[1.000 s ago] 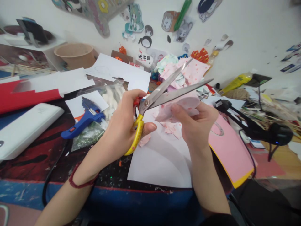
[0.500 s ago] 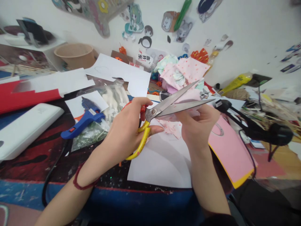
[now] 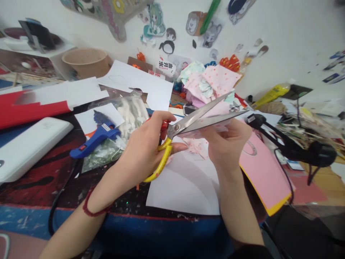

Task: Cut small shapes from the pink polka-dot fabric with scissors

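My left hand (image 3: 147,144) is closed around the handles of a pair of scissors (image 3: 176,128), one handle yellow and the other red. Their long metal blades are spread apart and point right, toward my right hand (image 3: 229,140). The fingers of that hand pinch a piece of pale pink fabric (image 3: 222,126), which lies by the lower blade and is mostly hidden behind blade and fingers. Below the blades, pink dotted fabric scraps (image 3: 196,147) rest on a white paper sheet (image 3: 185,187). A crumpled heap of dotted fabric (image 3: 215,81) is behind the scissors.
To the left lie a blue glue gun (image 3: 95,140), a white oblong case (image 3: 32,149) and clear plastic bags (image 3: 132,111). A black jointed arm (image 3: 285,142) reaches in from the right over pink sheets (image 3: 265,172). A brown pot (image 3: 85,63) stands at the back left.
The lower scissor blade has risen slightly, leaving the blades a little closer together. Both hands keep nearly the same place, and the fabric is still in my right fingers.
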`<state>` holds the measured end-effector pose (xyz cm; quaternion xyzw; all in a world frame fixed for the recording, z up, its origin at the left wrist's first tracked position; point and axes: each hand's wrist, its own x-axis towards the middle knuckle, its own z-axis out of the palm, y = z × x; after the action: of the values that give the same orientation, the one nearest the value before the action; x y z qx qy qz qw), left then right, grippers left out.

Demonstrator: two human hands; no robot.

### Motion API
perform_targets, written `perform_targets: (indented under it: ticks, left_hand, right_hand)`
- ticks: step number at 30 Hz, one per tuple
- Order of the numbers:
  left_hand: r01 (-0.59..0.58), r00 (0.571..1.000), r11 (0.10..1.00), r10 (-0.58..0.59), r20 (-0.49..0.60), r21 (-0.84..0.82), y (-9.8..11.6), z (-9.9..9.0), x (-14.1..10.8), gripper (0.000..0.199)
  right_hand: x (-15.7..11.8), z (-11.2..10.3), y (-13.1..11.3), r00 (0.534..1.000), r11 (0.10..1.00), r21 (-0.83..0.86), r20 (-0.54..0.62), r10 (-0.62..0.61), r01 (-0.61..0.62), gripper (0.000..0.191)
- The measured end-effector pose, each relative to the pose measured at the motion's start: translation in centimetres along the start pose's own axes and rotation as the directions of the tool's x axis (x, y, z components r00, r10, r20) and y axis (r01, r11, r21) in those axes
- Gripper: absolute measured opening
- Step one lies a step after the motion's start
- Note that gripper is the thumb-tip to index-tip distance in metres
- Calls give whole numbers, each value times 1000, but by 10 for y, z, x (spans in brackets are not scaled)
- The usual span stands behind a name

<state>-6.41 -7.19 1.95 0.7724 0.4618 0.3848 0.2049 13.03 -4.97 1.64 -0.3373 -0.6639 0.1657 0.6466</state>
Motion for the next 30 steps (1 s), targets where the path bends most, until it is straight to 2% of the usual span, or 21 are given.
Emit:
perform_targets:
  ticks: [9,20,26,30]
  left_hand:
    - [-9,1000,1000,9,-13,-1,1,-1,0,54]
    - [-56,997,998,57,-44,23,-4,1,-3,55]
    - [-76,997,994,76,-4,78,0,-7,0,47]
    - [-58,997,996,60,-40,69,-5,-13,0,46]
  right_hand:
    - [0,-2,-4,997,996,-51,3,79,-79,15]
    - [0,-5,0,999,999,6,2,34,-34,5]
    - [4,-9,-3,999,998,-61,41,24,-21,8]
    - [6,-10,-1,997,1000,-12,75,24,-23,7]
